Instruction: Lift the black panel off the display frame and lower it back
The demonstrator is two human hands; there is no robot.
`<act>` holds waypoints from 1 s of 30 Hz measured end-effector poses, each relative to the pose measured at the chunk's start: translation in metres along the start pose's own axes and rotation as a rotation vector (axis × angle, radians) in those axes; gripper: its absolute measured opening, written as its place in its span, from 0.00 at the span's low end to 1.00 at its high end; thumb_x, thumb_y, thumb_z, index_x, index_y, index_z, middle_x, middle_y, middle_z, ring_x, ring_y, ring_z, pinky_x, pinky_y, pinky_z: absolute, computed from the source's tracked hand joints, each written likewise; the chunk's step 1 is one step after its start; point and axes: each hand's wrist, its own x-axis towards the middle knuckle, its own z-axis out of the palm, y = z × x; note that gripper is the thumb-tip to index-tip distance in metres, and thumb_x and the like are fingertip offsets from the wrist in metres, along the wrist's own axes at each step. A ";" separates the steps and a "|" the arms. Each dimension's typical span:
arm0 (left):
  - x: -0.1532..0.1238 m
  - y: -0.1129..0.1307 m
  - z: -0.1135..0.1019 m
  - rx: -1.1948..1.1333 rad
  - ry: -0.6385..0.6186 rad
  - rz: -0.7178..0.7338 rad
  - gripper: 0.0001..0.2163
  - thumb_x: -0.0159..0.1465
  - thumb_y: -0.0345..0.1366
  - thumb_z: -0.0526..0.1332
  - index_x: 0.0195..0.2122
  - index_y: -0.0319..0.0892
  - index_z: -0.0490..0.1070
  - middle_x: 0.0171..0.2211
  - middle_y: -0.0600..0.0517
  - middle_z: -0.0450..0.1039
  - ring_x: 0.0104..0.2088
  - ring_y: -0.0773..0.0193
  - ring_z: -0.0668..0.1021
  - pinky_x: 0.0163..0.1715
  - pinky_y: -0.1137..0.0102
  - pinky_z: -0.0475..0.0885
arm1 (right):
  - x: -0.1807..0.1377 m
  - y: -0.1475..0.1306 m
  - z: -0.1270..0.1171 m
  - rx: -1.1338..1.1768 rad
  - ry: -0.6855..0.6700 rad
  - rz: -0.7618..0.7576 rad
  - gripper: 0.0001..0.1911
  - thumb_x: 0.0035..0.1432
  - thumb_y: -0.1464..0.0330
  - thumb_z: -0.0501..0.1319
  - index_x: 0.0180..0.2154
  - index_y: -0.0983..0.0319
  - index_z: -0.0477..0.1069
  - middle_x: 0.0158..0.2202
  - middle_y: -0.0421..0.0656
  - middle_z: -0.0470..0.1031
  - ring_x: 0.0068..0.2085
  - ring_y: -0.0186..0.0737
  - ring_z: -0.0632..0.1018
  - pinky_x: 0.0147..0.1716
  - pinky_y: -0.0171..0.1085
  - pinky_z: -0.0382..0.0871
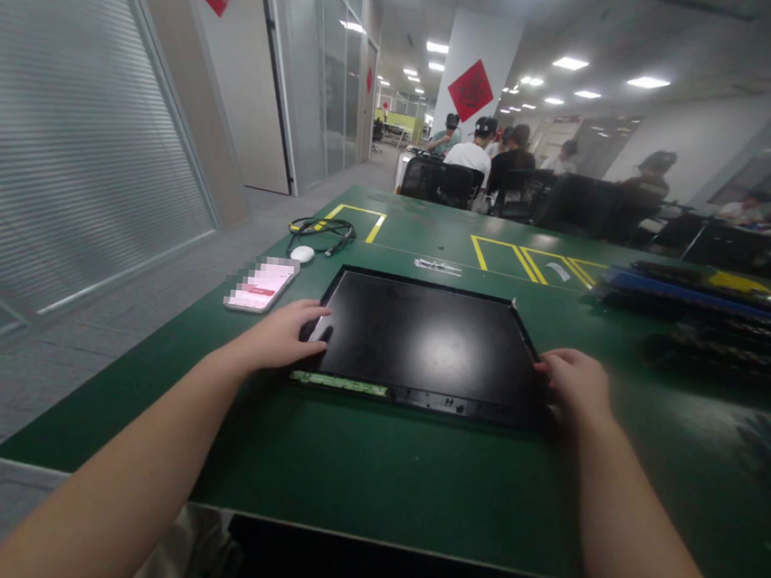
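A black flat screen panel [422, 338] lies face up on the green table [368, 469], its dark surface reflecting a patch of light. Along its near edge runs a green circuit strip [339, 383] on the left half. My left hand [286, 334] grips the panel's left edge, thumb over the front and fingers along the side. At the opposite edge, my right hand [574, 380] is closed on the panel's right rim, with some fingers hidden beneath or behind it.
Left of the panel lie a phone [261, 284], a white round object [302, 255] and a coiled black cable [326, 233]. Yellow tape [499, 243] marks the table's far part. Dark and blue panels [691, 300] are stacked at right. Several people sit beyond the table.
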 end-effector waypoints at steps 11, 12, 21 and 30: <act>-0.006 -0.004 -0.016 0.013 -0.007 0.022 0.33 0.51 0.52 0.68 0.59 0.46 0.74 0.61 0.45 0.74 0.60 0.43 0.74 0.61 0.56 0.65 | -0.001 -0.001 0.001 -0.006 -0.006 -0.004 0.13 0.49 0.63 0.61 0.35 0.61 0.79 0.33 0.48 0.84 0.22 0.38 0.74 0.24 0.38 0.70; -0.007 -0.003 -0.017 0.011 -0.019 0.029 0.34 0.51 0.52 0.69 0.58 0.47 0.74 0.62 0.45 0.73 0.61 0.43 0.74 0.62 0.56 0.64 | -0.001 0.000 0.001 -0.003 -0.005 -0.011 0.14 0.49 0.63 0.61 0.35 0.62 0.79 0.33 0.48 0.84 0.22 0.39 0.74 0.23 0.38 0.70; -0.009 -0.002 -0.019 0.011 -0.135 0.062 0.40 0.45 0.52 0.73 0.61 0.52 0.73 0.68 0.47 0.64 0.66 0.41 0.68 0.64 0.55 0.62 | 0.004 0.009 0.003 0.029 -0.004 -0.021 0.15 0.50 0.62 0.61 0.37 0.61 0.79 0.34 0.48 0.84 0.22 0.37 0.73 0.23 0.37 0.70; -0.009 -0.001 -0.019 0.065 -0.144 0.095 0.39 0.47 0.49 0.73 0.63 0.49 0.71 0.69 0.44 0.63 0.66 0.42 0.68 0.63 0.54 0.63 | 0.002 0.004 0.002 -0.008 -0.008 -0.004 0.15 0.50 0.61 0.60 0.37 0.61 0.79 0.34 0.47 0.84 0.21 0.37 0.73 0.24 0.38 0.70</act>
